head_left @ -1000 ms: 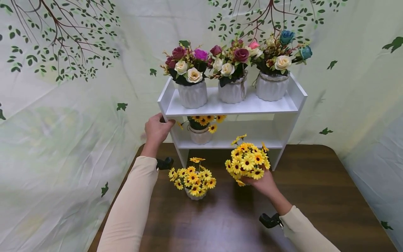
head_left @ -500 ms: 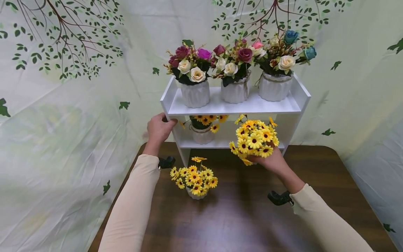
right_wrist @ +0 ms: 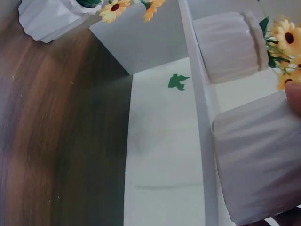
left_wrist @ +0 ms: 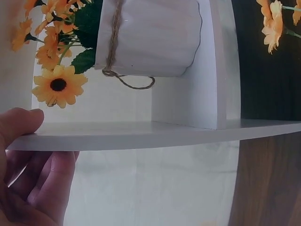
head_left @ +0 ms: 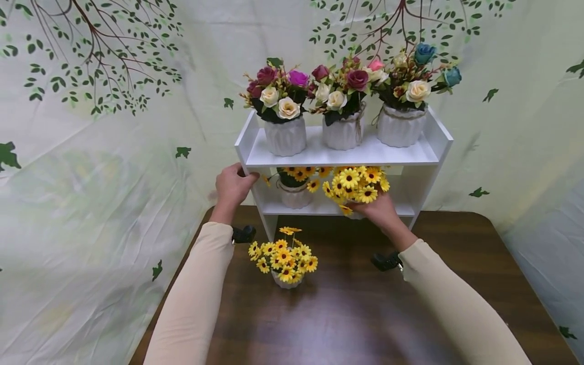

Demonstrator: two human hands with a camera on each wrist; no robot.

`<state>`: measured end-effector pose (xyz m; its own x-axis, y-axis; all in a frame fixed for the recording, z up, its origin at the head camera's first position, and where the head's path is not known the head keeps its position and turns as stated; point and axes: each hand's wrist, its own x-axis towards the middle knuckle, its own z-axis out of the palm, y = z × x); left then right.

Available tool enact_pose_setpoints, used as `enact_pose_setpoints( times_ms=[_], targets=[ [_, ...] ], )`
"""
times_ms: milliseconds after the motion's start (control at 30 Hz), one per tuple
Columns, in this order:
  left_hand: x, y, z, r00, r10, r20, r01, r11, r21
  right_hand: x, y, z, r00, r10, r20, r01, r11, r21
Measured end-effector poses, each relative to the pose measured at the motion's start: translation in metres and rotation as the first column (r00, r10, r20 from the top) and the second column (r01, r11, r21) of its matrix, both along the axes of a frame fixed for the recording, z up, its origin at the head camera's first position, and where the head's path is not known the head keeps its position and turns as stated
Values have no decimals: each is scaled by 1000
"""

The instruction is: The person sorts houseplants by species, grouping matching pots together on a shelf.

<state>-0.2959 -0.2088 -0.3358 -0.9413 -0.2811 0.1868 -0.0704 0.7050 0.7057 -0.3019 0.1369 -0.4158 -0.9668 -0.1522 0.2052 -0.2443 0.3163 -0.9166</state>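
Observation:
My left hand grips the left side panel of the white shelf; in the left wrist view the thumb lies on the inner face and the fingers behind the outer face. My right hand holds a white pot of yellow daisy-like flowers at the front of the middle board. Whether the pot's base touches the board is hard to tell. To its left, a similar twine-tied pot of yellow flowers stands on that board. Another flower pot stands on the table in front.
Three white pots with roses stand in a row on the top board. The shelf rests on a dark brown wooden table. Behind hangs a pale cloth backdrop printed with leaves and branches.
My right hand has lifted the flower pot from in front of the shelf, carrying it forward, then left, into the middle level. My left hand keeps its grip on the side panel.

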Motion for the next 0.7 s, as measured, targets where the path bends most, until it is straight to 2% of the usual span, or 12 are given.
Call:
enact_pose_setpoints(
  times_ms=[167, 367, 567, 700],
  targets=[
    [1, -1, 1, 1000, -4, -5, 3, 1000, -6, -8, -11, 0, 1000, -3, 18, 4, 1000, -28],
    [1, -1, 1, 1000, -6, 3, 6, 1000, -25, -20, -17, -2, 998, -23, 62, 23, 1000, 2],
    [0, -2, 0, 1000, -13, 2, 13, 999, -33, -30, -20, 0, 986, -93, 142, 96, 995, -18],
    [-1, -3, 0, 1000, -19, 10, 19, 1000, -14, -35, -22, 1, 980, -128, 155, 131, 991, -6]
  ],
)
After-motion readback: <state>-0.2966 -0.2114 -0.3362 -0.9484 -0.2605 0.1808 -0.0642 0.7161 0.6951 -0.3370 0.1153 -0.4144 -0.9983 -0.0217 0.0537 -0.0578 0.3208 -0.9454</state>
